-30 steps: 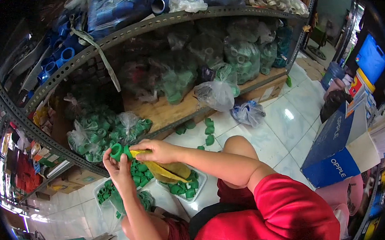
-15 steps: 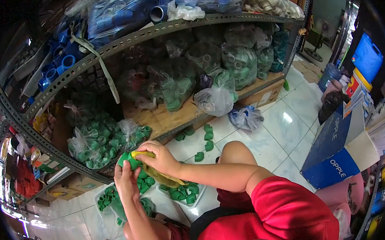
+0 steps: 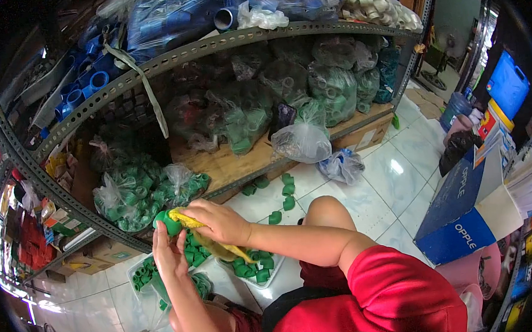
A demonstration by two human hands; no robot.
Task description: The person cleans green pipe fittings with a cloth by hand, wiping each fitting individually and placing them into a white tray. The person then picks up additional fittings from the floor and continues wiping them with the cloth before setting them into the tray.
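My left hand point(image 3: 170, 258) is closed around a green pipe elbow point(image 3: 165, 222), held up in front of the shelf. With my right hand point(image 3: 222, 223) I grip a yellow cloth point(image 3: 185, 219), its upper part pressed against the elbow and its brownish end hanging below my wrist. Beneath my hands, a white tray point(image 3: 274, 281) on the floor contains green fittings. A second tray point(image 3: 136, 290), partly behind my left forearm, holds more of them. Several loose green elbows point(image 3: 274, 217) lie on the tiles beyond my right forearm.
A metal-framed shelf point(image 3: 208, 45) curves across the front, its wooden board point(image 3: 229, 171) loaded with plastic bags of green fittings point(image 3: 241, 124). Blue pipe fittings point(image 3: 96, 82) sit on top. A blue OPPLE box point(image 3: 459, 236) stands at the right, near a blue-and-white bag point(image 3: 342, 167).
Both hands have shifted slightly left with the elbow. More of the yellow cloth now shows over the elbow's right side, and my right hand has turned more knuckles-up.
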